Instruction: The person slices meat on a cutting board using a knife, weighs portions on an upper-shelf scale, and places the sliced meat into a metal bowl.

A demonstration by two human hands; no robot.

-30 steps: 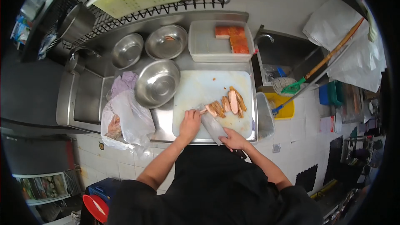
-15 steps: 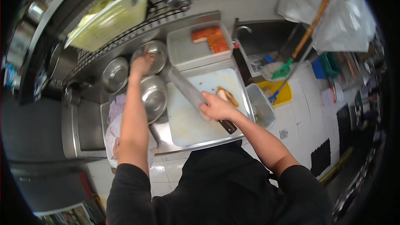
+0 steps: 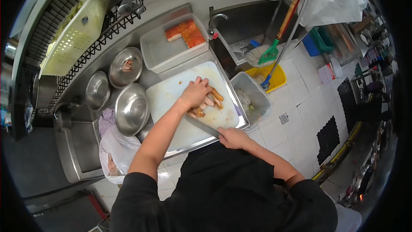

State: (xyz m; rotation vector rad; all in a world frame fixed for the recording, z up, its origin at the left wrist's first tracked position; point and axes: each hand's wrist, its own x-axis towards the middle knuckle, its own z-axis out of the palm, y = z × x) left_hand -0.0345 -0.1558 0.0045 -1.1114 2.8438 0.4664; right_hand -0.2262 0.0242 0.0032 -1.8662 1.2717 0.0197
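Observation:
Pieces of cooked meat (image 3: 217,95), pale inside with browned skin, lie on the white cutting board (image 3: 171,122). Over them my left hand (image 3: 196,92) is bent, its fingers curled onto the meat. My right hand (image 3: 234,138) is closed round the handle of a large knife (image 3: 201,125) at the board's near edge. The blade points left, low beside the meat, and my fist hides the handle. A few slices of meat sit in a steel bowl (image 3: 120,73) at the back left.
Two more steel bowls, one larger (image 3: 132,116) and one smaller (image 3: 98,91), stand left of the board. Behind it is a plastic tub (image 3: 152,62) with orange-red slabs. To the right are a clear bin (image 3: 262,109) and a yellow bucket (image 3: 279,79). A plastic bag (image 3: 122,146) lies front left.
My left hand has come from the back steel bowl to the meat on the board; meat slices now show in that bowl. My right hand has lowered the knife toward the board's near edge.

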